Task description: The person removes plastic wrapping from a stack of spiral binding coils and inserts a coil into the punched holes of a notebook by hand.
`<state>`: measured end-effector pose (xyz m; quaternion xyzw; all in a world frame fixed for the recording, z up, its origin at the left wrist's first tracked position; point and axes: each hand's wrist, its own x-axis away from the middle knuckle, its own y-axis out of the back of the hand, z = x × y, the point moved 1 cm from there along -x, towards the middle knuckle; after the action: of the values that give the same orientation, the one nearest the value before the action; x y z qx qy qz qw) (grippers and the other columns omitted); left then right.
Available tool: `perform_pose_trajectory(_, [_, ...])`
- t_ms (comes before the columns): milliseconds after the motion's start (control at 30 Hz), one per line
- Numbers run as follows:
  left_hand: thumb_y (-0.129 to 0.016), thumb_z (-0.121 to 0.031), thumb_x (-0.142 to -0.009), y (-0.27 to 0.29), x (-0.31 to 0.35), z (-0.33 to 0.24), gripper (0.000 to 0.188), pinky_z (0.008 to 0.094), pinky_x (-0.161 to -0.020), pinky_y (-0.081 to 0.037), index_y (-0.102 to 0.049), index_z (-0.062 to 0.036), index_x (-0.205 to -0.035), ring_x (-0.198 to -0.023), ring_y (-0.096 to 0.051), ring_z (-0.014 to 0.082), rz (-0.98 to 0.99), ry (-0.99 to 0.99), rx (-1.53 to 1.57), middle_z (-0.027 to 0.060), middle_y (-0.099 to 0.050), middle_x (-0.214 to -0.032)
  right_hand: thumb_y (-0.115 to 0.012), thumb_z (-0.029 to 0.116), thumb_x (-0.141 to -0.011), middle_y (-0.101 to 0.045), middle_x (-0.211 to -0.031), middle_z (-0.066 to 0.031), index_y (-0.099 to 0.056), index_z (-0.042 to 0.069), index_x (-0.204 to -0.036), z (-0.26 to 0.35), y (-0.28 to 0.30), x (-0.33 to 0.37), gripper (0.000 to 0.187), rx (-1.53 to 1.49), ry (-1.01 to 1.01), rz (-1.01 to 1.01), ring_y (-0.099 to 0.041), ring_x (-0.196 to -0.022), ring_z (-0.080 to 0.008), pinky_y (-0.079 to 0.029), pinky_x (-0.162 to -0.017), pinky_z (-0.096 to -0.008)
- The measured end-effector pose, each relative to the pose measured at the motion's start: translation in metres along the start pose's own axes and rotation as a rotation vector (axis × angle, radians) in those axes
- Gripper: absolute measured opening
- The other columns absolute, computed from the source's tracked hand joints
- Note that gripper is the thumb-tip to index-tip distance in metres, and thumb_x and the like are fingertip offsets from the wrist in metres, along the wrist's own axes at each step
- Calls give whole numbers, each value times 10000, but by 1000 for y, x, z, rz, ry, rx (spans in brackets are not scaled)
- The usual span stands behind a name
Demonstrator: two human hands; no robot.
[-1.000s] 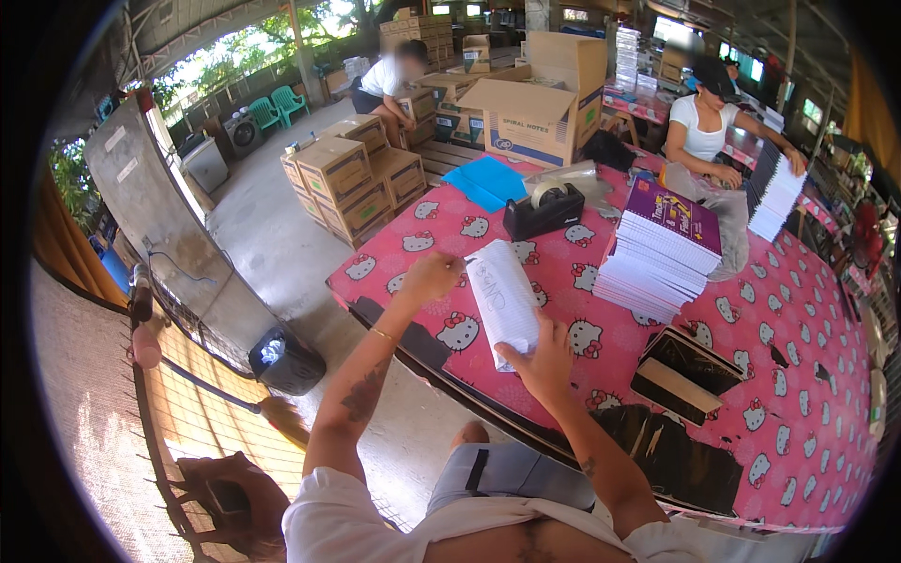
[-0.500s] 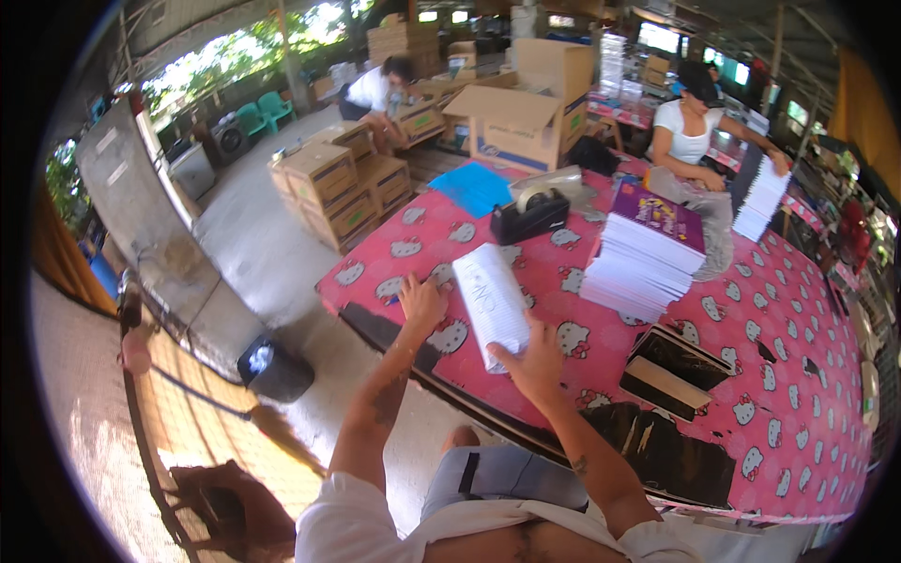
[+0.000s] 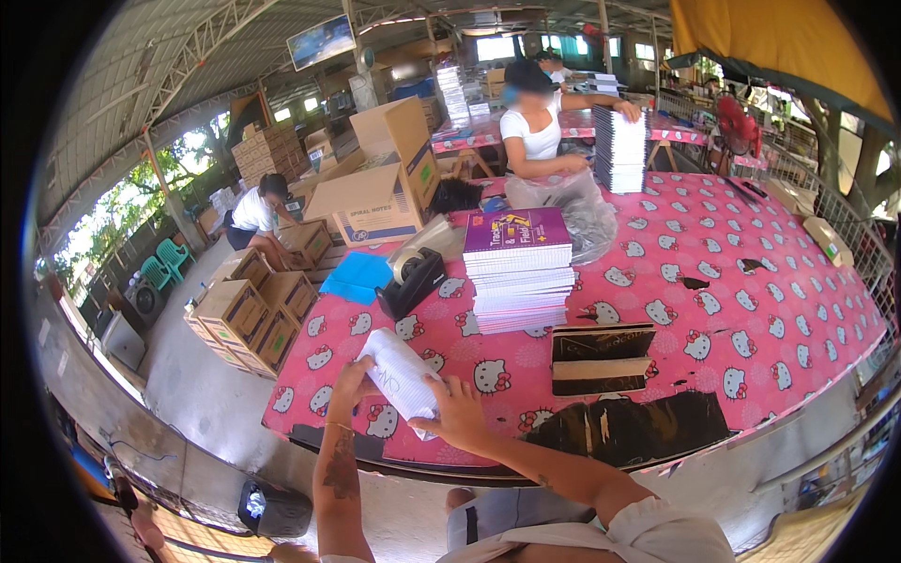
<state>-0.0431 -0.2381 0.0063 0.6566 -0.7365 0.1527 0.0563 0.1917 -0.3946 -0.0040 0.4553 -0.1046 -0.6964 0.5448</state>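
Note:
A white lined-paper packet [image 3: 402,380] with handwriting on it lies at the near left of the pink table, slightly tilted. My left hand [image 3: 349,385] grips its left side, the fingertips partly hidden behind it. Across its right end lies my right hand [image 3: 457,411], fingers over the top and thumb at the near corner. Beyond the packet stands a black tape dispenser [image 3: 410,284] with a roll in it. To its right rises a stack of spiral notebooks [image 3: 521,281] with a purple cover on top.
A blue sheet [image 3: 357,278] lies by an open carton [image 3: 380,206]. Black cardboard pieces [image 3: 601,361] rest at the table's near edge. Across the table, a person [image 3: 535,127] touches upright notebooks [image 3: 620,150] beside clear plastic [image 3: 572,211]. Another person [image 3: 253,216] bends over boxes at left.
My left hand has come from the tabletop to the packet's left side. My right hand has stayed at the packet's near right end. The view has swung to the right and up.

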Motion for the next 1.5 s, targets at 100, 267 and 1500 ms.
perform_pose_trajectory(100, [-585,-117,-893,22,-24,13,395,571,-687,-650,-543,177,-1154,-852,-723,421,-164,-33,-103,248,-662,-1013,-715,695,-768,-530,-1217,-151,-526,122,-1444,11,-1,2,907,48,85,-36,-531,-1088,-360,-421,-879,-535])
perform_pose_trajectory(267, [-595,-86,-903,39,-30,24,248,565,-664,-647,-623,142,-997,-788,-720,370,-211,-200,-296,224,-669,-909,-736,678,-780,-537,-1204,-179,-508,99,-1435,5,-2,2,904,-49,42,-68,-572,-1067,-391,-461,-934,-511])
perform_pose_trajectory(1500, [-631,-143,-984,-86,67,-12,239,348,-769,-603,-607,-34,-1195,-903,-672,155,-155,-584,127,76,-681,-1045,-940,204,-659,-392,-1532,-189,-230,59,-1622,-38,86,-15,1206,-980,-137,116,-412,-1413,-327,-335,-1161,-430])
